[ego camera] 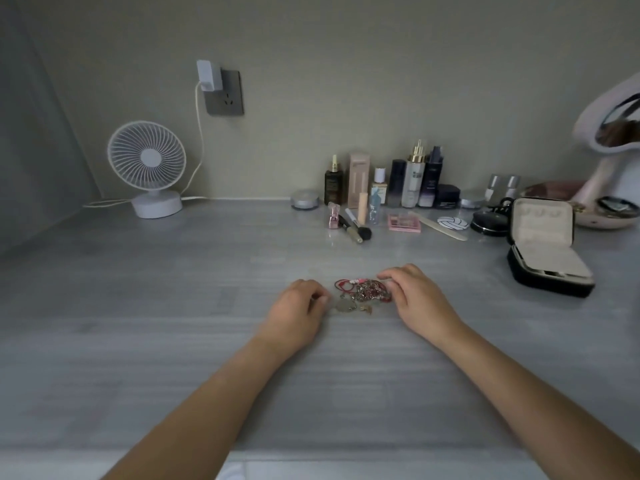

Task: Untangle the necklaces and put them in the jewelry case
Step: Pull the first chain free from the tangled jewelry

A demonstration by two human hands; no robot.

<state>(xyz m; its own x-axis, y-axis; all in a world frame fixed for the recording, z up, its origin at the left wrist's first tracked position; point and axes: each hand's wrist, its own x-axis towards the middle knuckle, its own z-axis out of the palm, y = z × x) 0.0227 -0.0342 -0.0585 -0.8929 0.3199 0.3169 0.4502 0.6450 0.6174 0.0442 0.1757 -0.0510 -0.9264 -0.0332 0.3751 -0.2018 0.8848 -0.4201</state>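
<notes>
A tangle of necklaces [363, 293] lies on the grey tabletop, with red cord, silvery chain and a round disc pendant at its front. My left hand [298, 311] sits just left of the tangle, fingers curled, and its fingertips seem to pinch the chain by the disc. My right hand [414, 296] rests at the tangle's right edge, its fingers loosely arched and touching the chains. The black jewelry case [547, 249] stands open at the right, its cream lining showing and its lid upright.
Cosmetic bottles [415, 178], brushes and a pink palette [404, 222] line the back of the table. A white fan [149, 168] stands at the back left, its cable running to a wall socket. A pink mirror [609, 133] stands at the far right.
</notes>
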